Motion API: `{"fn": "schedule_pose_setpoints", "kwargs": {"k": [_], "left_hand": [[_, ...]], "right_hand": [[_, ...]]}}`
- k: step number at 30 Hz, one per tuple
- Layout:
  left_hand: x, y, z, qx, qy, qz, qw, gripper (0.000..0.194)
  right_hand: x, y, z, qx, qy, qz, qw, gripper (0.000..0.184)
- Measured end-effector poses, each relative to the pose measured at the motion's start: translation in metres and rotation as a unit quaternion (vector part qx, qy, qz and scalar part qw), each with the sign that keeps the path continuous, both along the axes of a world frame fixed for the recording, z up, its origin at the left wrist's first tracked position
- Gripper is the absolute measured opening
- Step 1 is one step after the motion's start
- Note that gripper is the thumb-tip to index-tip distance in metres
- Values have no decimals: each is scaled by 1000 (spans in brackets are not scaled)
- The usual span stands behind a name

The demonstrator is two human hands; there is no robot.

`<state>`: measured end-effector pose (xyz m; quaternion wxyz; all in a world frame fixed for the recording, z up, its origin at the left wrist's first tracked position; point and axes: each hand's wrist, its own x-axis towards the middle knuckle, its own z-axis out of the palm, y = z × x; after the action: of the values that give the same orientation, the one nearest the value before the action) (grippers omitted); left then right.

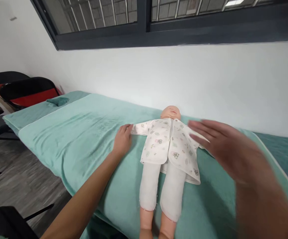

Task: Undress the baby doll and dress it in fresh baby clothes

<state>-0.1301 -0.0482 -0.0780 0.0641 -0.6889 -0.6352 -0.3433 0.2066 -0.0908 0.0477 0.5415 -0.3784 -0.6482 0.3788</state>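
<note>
A baby doll point(172, 113) lies on its back, its head toward the wall. It wears a white printed jacket point(158, 141), the two front edges lying side by side down the chest. White padding or fabric point(150, 182) covers its legs down to the shins, leaving the lower ends bare. At the end of the sleeve on the left of the picture, my left hand point(122, 141) has its fingers closed round the cuff; the doll's hand there is hidden. My right hand point(221, 142), a little blurred, hovers over the other sleeve with fingers stretched out, partly hiding it.
A green sheet point(91, 126) covers the bed, with a small crumpled cloth point(57, 101) at its far left. Black-and-red chairs point(31, 91) stand beyond that end. Behind the bed rises a white wall point(221, 76) below a dark window frame point(144, 36).
</note>
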Motion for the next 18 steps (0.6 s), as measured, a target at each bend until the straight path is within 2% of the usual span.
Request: {"fn": "schedule_pose_setpoints", "kwargs": {"k": [2, 4, 6, 8, 10, 13, 16, 18], "left_hand": [[22, -1, 4, 6, -83, -67, 994, 43], [46, -2, 11, -21, -166, -131, 977, 43], [66, -4, 19, -65, -243, -207, 945, 48], [80, -8, 27, -110, -312, -264, 906, 53], [85, -13, 32, -149, -357, -283, 877, 58], [82, -23, 35, -189, -383, -291, 856, 63], [72, -34, 31, -192, -429, -304, 829, 55], [64, -45, 25, -182, -468, -291, 814, 52]], "right_hand": [[-15, 10, -16, -10, -57, -51, 997, 53], [-31, 20, -36, -4, -162, -90, 983, 62], [-42, 27, -54, 8, -225, -69, 972, 62], [-46, 31, -63, 21, -255, -42, 966, 62], [-45, 31, -65, 36, -267, -26, 963, 62], [-43, 24, -64, 65, -255, -9, 965, 57], [-42, 8, -70, 82, -218, -8, 972, 53], [-39, -10, -79, 79, -198, -24, 977, 54]]}}
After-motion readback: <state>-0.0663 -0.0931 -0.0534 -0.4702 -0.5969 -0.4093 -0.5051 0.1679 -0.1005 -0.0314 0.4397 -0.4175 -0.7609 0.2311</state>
